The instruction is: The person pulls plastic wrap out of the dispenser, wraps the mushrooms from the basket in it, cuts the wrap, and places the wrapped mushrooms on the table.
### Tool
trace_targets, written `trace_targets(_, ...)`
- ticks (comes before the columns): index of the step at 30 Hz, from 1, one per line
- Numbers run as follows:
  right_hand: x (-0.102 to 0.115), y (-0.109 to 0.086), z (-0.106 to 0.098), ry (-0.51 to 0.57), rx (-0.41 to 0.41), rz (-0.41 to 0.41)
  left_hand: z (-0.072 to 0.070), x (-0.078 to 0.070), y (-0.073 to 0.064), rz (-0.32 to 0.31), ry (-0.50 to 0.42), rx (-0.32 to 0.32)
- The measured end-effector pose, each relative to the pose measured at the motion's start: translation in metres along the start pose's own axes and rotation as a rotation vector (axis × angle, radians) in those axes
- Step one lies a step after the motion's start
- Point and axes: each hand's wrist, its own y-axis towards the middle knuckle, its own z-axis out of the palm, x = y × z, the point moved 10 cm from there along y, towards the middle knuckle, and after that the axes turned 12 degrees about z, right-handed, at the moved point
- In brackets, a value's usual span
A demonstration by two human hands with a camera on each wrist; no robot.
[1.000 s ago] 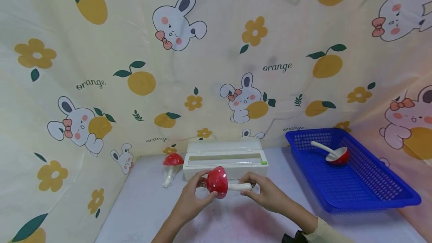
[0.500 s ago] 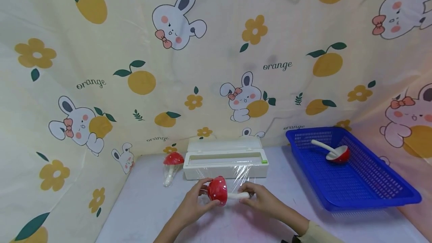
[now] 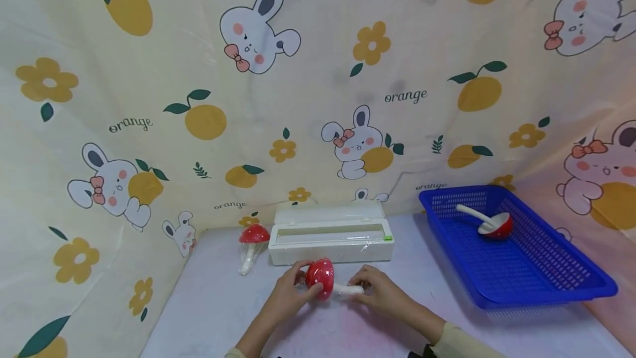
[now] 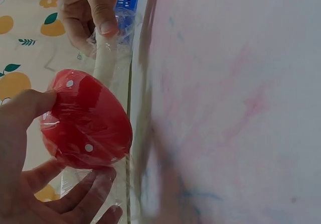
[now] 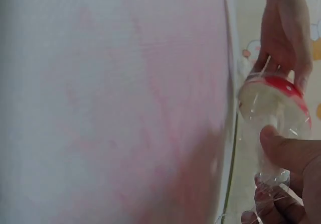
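A red, white-dotted ladle with a white handle, shaped like a mushroom, lies sideways between both hands, low over the table. Clear cling film covers its bowl and bunches around its handle. My left hand grips the bowl, thumb on the near side. With thumb and fingers, my right hand pinches the handle's end and the film there. Looking along the handle, the right wrist view shows the pale hollow of the bowl under film. Behind the hands stands a white cling film dispenser, its lid raised.
Left of the dispenser, another mushroom ladle stands bowl-up in crinkled film. A blue plastic basket on the right holds a third ladle, seemingly unwrapped. A patterned cloth hangs behind the white table.
The ladle and both hands have come lower and slightly nearer. Film that stretched between dispenser and ladle half a second ago no longer shows as a taut sheet.
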Motion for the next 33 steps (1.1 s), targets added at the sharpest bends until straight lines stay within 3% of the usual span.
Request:
trace_targets(7,-0.001,0.006,0.007,-0.069,0.0,-0.028,0.001,0.007,0.007,-0.063,0.006,-0.017)
trace_targets(13,0.002,0.009,0.005,-0.211,-0.051,-0.001,-0.001,0.009,0.013,-0.045,0.019,-0.039)
trace_targets(21,0.001,0.015,0.006,-0.328,-0.082,0.032,0.0,0.011,0.016,-0.08,-0.011,-0.056)
trace_targets(26,0.012,0.017,-0.001,-0.439,-0.182,-0.025,-0.002,0.008,0.019,-0.082,-0.017,-0.086)
trace_targets(33,0.03,0.014,-0.016,-0.486,-0.354,-0.169,-0.004,0.007,0.022,-0.091,-0.021,-0.091)
